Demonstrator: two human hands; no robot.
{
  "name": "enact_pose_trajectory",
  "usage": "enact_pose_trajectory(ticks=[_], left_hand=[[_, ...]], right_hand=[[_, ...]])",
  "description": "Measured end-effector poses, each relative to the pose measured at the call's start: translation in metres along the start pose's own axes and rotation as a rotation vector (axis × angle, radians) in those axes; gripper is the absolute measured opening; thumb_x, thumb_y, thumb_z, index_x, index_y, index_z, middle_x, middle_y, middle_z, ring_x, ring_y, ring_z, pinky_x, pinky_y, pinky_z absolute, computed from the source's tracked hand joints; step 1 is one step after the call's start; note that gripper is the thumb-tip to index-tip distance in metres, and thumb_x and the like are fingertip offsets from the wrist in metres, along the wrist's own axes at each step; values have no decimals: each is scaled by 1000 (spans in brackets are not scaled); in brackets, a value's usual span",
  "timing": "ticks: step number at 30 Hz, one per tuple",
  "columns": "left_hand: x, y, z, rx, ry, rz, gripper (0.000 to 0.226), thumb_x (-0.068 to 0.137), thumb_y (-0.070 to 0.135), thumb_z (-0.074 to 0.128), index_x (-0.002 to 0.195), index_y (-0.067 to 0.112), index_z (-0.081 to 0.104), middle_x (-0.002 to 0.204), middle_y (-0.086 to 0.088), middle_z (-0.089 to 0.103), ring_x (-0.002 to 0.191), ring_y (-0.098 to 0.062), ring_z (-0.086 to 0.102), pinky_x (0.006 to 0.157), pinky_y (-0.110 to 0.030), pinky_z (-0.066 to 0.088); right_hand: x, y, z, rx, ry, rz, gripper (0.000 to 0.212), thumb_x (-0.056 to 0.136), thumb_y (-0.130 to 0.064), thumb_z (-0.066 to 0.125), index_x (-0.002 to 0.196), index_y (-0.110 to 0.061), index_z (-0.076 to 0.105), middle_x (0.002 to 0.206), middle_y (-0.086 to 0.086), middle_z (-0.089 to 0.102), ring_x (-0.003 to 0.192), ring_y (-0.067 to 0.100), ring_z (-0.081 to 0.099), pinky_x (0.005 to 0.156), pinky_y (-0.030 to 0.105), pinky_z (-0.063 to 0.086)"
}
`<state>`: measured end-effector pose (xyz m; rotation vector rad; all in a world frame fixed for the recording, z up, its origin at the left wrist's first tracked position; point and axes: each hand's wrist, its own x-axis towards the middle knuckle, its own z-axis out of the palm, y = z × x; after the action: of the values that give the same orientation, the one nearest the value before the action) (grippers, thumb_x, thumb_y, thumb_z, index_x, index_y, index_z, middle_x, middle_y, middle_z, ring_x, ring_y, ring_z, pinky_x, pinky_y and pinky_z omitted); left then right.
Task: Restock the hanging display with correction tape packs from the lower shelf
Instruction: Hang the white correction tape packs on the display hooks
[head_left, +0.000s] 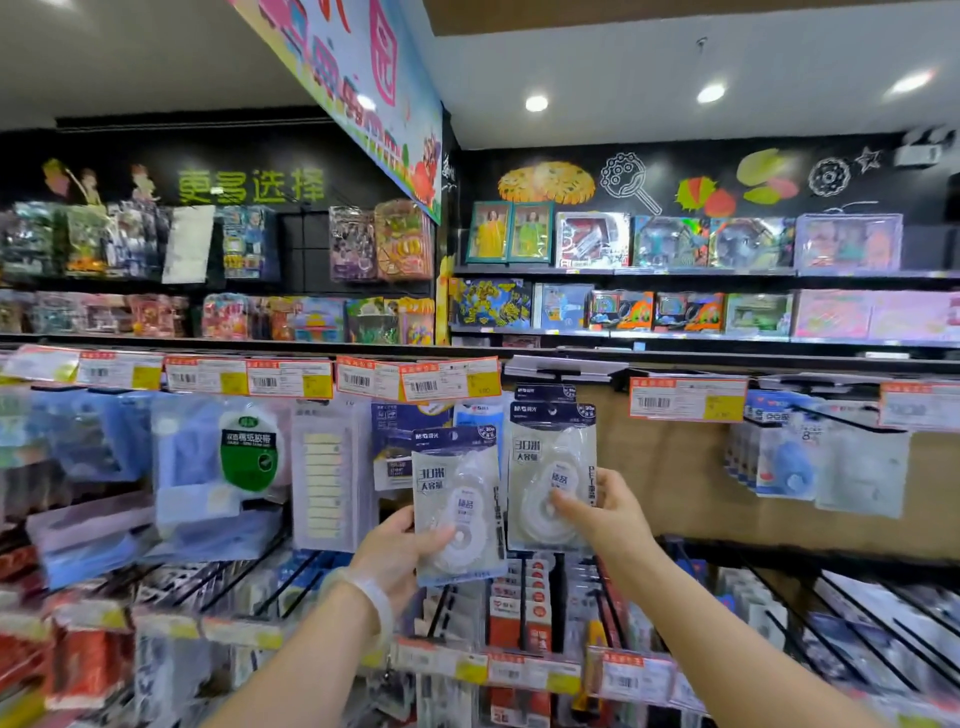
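Observation:
My left hand (397, 556) grips a correction tape pack (457, 499) with a dark blue header and white dispenser, held upright in front of the display. My right hand (605, 512) pinches a second, matching pack (550, 467) by its lower right side; that pack hangs at the hook row, with another like pack's header (544, 392) showing behind it. Whether its hole sits on the hook is hidden by the price tags (447, 382).
Other hanging stationery flanks the packs: a green-labelled tape pack (248, 452) and a strip pack (323, 483) to the left, blue dispensers (789, 457) to the right. Lower wire shelves (519, 597) hold red and white packs. Toy boxes (675, 244) fill the far wall.

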<state>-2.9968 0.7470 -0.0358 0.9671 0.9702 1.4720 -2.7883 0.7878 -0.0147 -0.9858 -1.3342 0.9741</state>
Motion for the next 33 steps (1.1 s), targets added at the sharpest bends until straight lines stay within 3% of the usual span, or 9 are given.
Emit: enact_pose_trajectory(ticks=[6, 10, 13, 18, 25, 33], left_hand=[[14, -8, -3, 45, -50, -40, 27, 84, -4, 61, 110, 5, 61, 105, -16, 71, 96, -31, 66, 84, -42, 52], [24, -13, -5, 48, -65, -52, 26, 83, -5, 62, 108, 5, 61, 103, -17, 71, 96, -32, 67, 81, -42, 53], [31, -15, -6, 47, -61, -53, 27, 83, -6, 62, 108, 4, 61, 105, -18, 70, 99, -34, 65, 89, -48, 50], [44, -19, -2, 58, -46, -66, 24, 83, -9, 60, 104, 3, 61, 105, -21, 69, 103, -37, 64, 96, -50, 47], [64, -22, 7, 58, -52, -76, 24, 82, -11, 59, 100, 4, 64, 101, -18, 71, 98, -35, 65, 93, -51, 49], [72, -24, 9, 68, -61, -75, 26, 82, -9, 61, 103, 4, 62, 101, -17, 71, 93, -30, 68, 79, -38, 55]], right_hand=[[17, 8, 0, -68, 2, -9, 37, 87, -16, 66, 119, -12, 47, 104, 4, 64, 83, 11, 64, 55, 14, 48], [36, 12, 3, -142, 35, 3, 42, 92, -23, 59, 129, -13, 42, 117, 5, 60, 101, 19, 61, 80, 30, 52], [54, 15, 6, -167, 83, 8, 43, 93, -23, 56, 132, -13, 41, 123, 5, 57, 109, 21, 58, 94, 37, 49], [77, 22, 10, -161, 104, -14, 38, 95, -16, 53, 130, -7, 42, 110, -1, 50, 98, 12, 48, 84, 25, 41], [115, 36, 15, -192, 137, 25, 47, 92, -23, 57, 133, -6, 41, 127, 10, 55, 112, 24, 58, 98, 44, 48], [140, 42, 16, -327, 183, 53, 45, 93, -28, 54, 133, -10, 46, 126, 13, 56, 108, 27, 59, 92, 42, 51]])
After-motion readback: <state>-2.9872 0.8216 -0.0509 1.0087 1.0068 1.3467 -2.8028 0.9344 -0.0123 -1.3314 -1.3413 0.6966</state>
